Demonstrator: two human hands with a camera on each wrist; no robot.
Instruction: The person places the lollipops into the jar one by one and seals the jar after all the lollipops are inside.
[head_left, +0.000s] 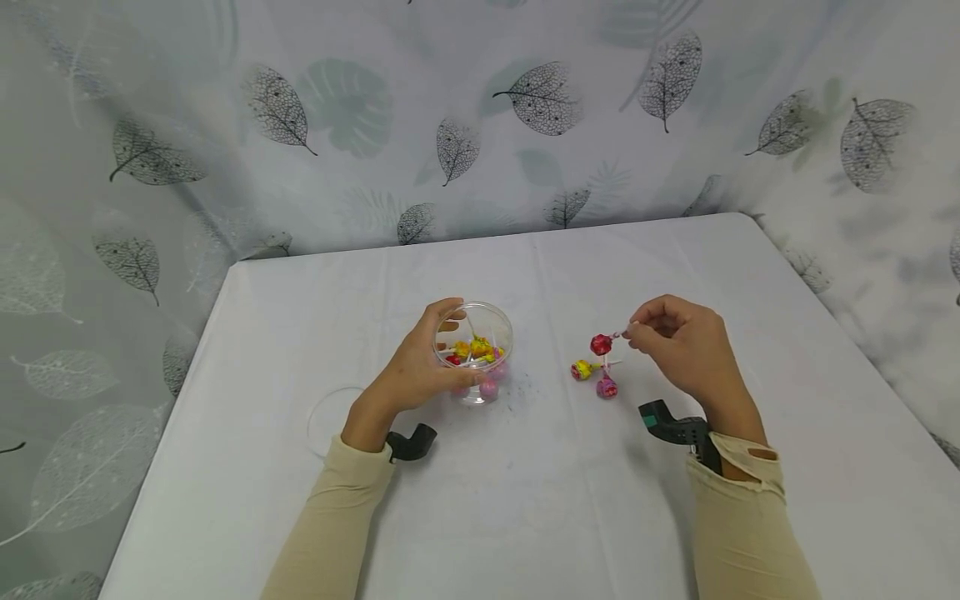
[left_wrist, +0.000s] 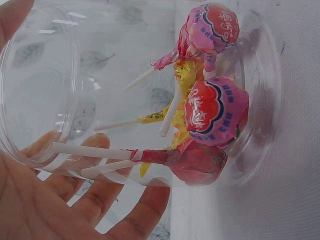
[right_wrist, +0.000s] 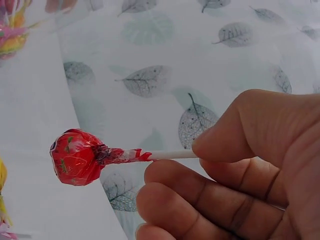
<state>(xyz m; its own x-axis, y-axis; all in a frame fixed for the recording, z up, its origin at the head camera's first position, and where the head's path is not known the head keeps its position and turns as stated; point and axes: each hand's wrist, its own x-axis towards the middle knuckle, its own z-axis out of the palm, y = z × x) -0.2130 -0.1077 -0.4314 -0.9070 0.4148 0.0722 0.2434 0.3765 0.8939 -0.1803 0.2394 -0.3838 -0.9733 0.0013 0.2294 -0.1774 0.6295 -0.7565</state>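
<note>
My left hand [head_left: 412,367] is curled round a clear round jar [head_left: 512,333] standing on the table. Through its wall, the left wrist view shows several wrapped lollipops: pink ones [left_wrist: 212,112], a red one [left_wrist: 197,164] and some yellow wrappers [left_wrist: 187,73]. To the right of the jar, my right hand [head_left: 686,346] pinches the white stick of a red lollipop [right_wrist: 77,157] between thumb and fingers. Its wrapped head points left, toward the jar. Just below it in the head view, a yellow lollipop [head_left: 581,370] and a pink lollipop [head_left: 607,387] lie close together on the table.
A thin clear round ring, perhaps a lid [head_left: 311,421], lies left of the jar, partly behind my left forearm. White cloth covers the table [head_left: 525,517]. Leaf-patterned curtain [head_left: 360,108] surrounds its back and sides. Each wrist wears a black camera mount [head_left: 411,442].
</note>
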